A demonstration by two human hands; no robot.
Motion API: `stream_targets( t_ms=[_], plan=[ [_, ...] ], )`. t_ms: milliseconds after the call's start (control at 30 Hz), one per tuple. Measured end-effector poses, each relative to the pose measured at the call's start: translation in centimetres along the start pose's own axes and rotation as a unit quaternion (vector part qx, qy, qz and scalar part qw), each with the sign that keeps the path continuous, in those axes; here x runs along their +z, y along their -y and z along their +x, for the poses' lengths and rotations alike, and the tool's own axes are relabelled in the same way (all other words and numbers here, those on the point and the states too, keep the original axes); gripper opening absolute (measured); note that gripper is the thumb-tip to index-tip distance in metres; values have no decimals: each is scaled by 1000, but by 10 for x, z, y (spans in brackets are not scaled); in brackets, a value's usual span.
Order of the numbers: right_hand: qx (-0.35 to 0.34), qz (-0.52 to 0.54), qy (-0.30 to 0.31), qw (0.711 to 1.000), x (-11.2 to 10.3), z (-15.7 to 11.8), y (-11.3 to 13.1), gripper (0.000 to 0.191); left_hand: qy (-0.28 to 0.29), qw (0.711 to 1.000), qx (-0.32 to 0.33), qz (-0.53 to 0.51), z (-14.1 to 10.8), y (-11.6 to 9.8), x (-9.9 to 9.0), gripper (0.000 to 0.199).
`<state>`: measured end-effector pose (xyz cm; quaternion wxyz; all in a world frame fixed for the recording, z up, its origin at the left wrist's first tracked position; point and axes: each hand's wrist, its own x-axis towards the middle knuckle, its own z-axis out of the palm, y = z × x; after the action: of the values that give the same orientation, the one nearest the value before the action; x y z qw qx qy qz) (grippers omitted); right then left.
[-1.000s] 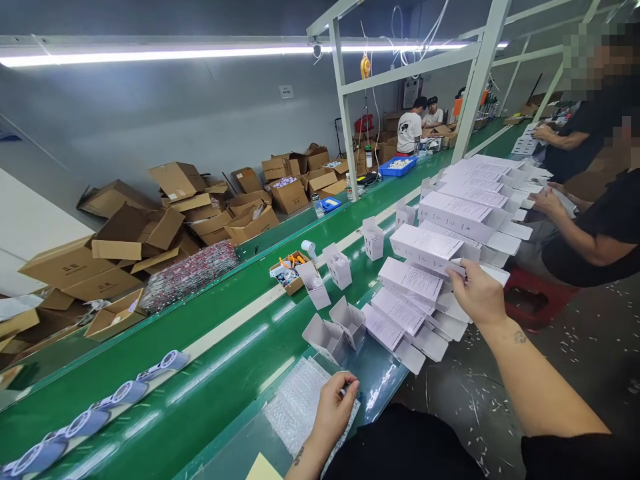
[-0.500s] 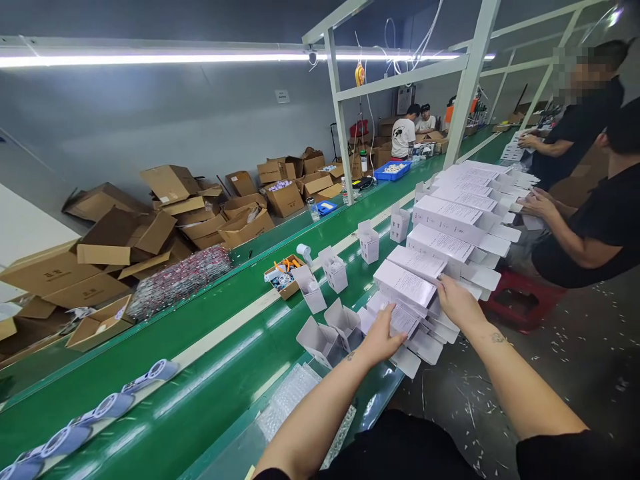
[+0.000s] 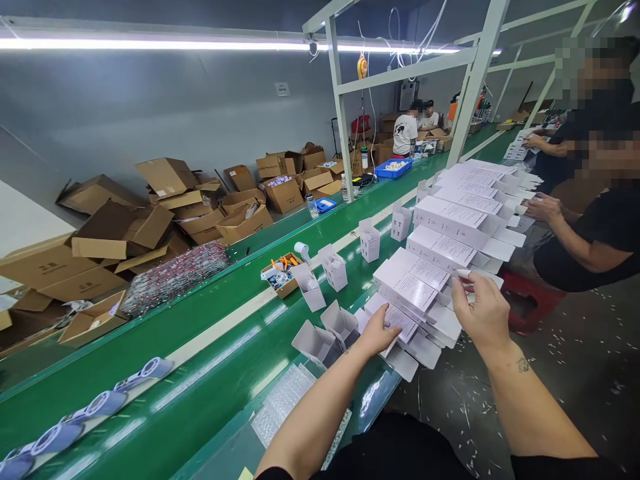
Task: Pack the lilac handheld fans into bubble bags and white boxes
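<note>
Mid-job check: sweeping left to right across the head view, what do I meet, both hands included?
Lavender devices → small parts box → paired open white cartons → left hand → right hand → red stool.

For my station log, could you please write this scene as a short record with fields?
Left hand: thumb spread, at the nearest lying white boxes
Right hand: fingers curled near box flaps; grip unclear
Upright white boxes: tops open, left of the lying ones
Bubble wrap: beside the left forearm
Lilac devices: row, lower left
Small carton: holds orange and other parts
</note>
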<state>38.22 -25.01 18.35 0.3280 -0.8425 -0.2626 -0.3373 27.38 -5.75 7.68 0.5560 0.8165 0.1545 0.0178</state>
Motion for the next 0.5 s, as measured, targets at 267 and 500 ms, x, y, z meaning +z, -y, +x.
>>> stream_targets(
  t_ms=[267, 500],
  plan=[
    [184, -21, 24, 982, 16, 102, -51, 46, 41, 990, -67, -116, -77, 23, -12, 48],
    [41, -67, -114, 990, 0, 68, -19, 33, -18, 967, -148, -209, -157, 57, -21, 34]
  ],
)
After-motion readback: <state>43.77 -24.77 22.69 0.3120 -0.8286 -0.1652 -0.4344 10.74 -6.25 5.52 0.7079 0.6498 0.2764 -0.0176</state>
